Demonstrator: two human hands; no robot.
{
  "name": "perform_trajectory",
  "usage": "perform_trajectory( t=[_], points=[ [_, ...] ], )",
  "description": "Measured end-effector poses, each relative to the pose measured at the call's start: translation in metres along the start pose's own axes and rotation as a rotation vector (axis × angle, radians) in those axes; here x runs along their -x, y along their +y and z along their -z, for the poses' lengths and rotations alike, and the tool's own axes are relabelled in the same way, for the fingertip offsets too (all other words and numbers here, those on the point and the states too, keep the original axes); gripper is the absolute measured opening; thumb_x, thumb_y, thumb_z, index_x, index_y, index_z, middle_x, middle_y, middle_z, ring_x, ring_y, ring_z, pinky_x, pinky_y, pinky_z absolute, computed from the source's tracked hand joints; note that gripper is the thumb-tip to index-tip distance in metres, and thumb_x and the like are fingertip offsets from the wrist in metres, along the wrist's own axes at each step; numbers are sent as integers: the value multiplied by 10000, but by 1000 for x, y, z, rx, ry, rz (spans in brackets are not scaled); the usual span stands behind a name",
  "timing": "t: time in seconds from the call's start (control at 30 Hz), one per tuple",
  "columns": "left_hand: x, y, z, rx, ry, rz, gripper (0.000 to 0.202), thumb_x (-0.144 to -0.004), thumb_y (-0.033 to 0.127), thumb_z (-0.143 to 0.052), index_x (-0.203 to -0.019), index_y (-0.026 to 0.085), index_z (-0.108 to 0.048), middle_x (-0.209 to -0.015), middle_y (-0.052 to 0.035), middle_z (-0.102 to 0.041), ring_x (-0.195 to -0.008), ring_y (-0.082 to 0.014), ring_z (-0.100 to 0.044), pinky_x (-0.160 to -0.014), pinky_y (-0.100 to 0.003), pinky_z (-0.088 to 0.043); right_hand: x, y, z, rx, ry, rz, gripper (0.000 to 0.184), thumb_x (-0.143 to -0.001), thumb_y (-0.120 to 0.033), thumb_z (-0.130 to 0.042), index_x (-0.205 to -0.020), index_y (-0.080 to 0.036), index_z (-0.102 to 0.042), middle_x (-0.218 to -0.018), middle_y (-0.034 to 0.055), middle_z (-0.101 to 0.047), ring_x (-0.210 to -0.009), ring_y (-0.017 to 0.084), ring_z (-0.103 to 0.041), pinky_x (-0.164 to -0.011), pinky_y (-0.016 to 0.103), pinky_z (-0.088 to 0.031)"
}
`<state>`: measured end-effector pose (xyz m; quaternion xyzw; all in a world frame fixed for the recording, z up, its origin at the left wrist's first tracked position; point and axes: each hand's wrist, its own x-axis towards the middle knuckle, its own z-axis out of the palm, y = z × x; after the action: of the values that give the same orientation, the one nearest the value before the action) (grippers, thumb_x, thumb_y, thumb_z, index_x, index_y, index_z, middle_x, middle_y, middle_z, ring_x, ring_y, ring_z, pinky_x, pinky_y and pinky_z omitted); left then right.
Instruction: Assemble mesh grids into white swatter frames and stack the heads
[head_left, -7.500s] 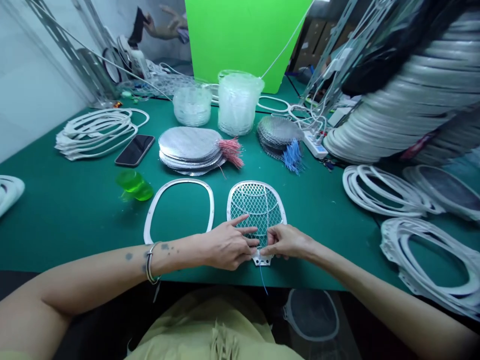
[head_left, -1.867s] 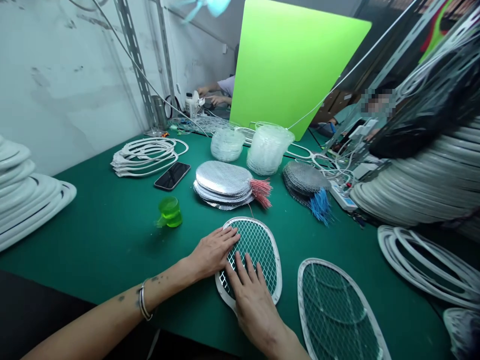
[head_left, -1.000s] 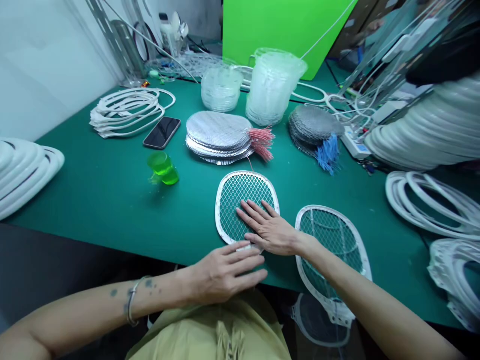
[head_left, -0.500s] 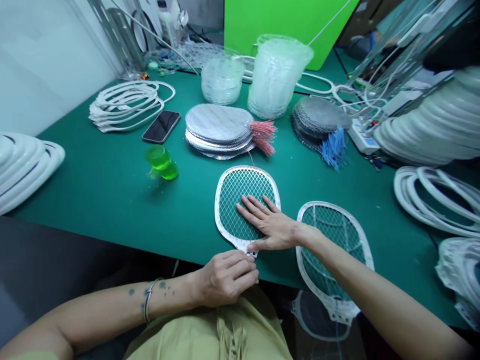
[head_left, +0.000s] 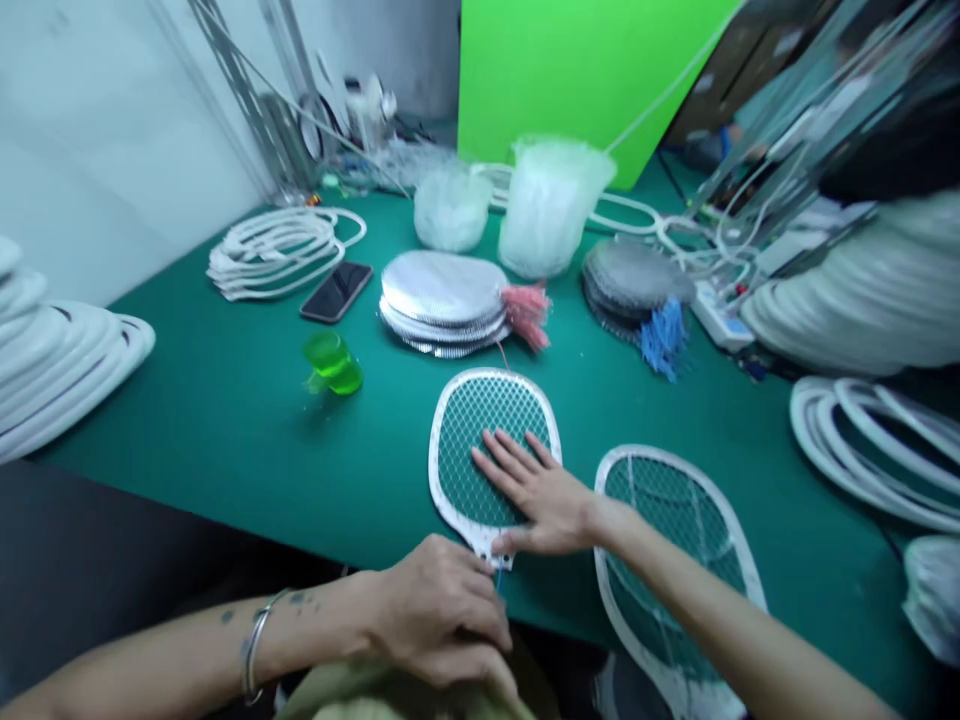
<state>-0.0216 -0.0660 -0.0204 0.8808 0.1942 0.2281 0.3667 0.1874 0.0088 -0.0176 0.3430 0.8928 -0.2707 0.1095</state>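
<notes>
A white racket head with a wire mesh [head_left: 484, 425] lies flat on the green table [head_left: 225, 420], neck toward me. My right hand [head_left: 536, 490] rests open on its lower mesh, fingers spread and flat. My left hand [head_left: 442, 615] sits at the table's near edge with its fingers curled, right at the end of the neck. A bit of thin blue wire [head_left: 497, 580] shows by its fingertips; what they pinch is hidden. A second meshed racket head [head_left: 675, 540] lies to the right, partly under my right forearm.
Behind are a stack of silver meshes with red wires [head_left: 442, 300], grey meshes with blue wires [head_left: 634, 285], two bags of clear parts [head_left: 551, 205], a phone [head_left: 337, 291], a green cup [head_left: 334, 362], a power strip [head_left: 720, 315]. White frames are piled left [head_left: 60, 360] and right [head_left: 870, 440].
My left hand has gone from flat to curled and slid toward me to the racket's neck end. My right hand stays flat on the mesh. The view has shifted slightly.
</notes>
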Motion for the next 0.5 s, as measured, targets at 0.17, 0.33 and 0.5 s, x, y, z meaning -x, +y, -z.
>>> perform_trajectory(
  t=[0.17, 0.33, 0.5],
  points=[
    [-1, -30, 33, -361, 182, 414, 571, -947, 436, -502, -1453, 196, -389, -1484, -93, -425, -1348, -262, -429, -1111, -406, -378, -1, 3, 1, -112, -79, 53, 1017, -792, -744, -465, -1500, -227, 50, -1551, 79, 110, -1426, 338, 98, -1118, 617, 73],
    [12, -85, 11, -707, 144, 264, 808, -934, 545, -463, -1540, 168, -85, -1549, -98, -269, -1400, -274, -337, -1180, -415, -226, -1, 17, 55, -253, -271, 86, 961, -711, -689, -628, -1490, -391, -151, -1558, 3, -113, -1432, 325, -93, -1152, 585, -126],
    [11, -104, -1, -817, 263, 208, 633, -991, 433, -436, -1532, 235, -173, -1420, -27, -508, -1292, -194, -499, -1175, -328, -249, -84, 42, 208, -324, -68, -105, 425, -807, -564, -639, -1087, -254, -716, -991, 51, -737, -880, 235, -696, -817, 376, -556]
  ],
)
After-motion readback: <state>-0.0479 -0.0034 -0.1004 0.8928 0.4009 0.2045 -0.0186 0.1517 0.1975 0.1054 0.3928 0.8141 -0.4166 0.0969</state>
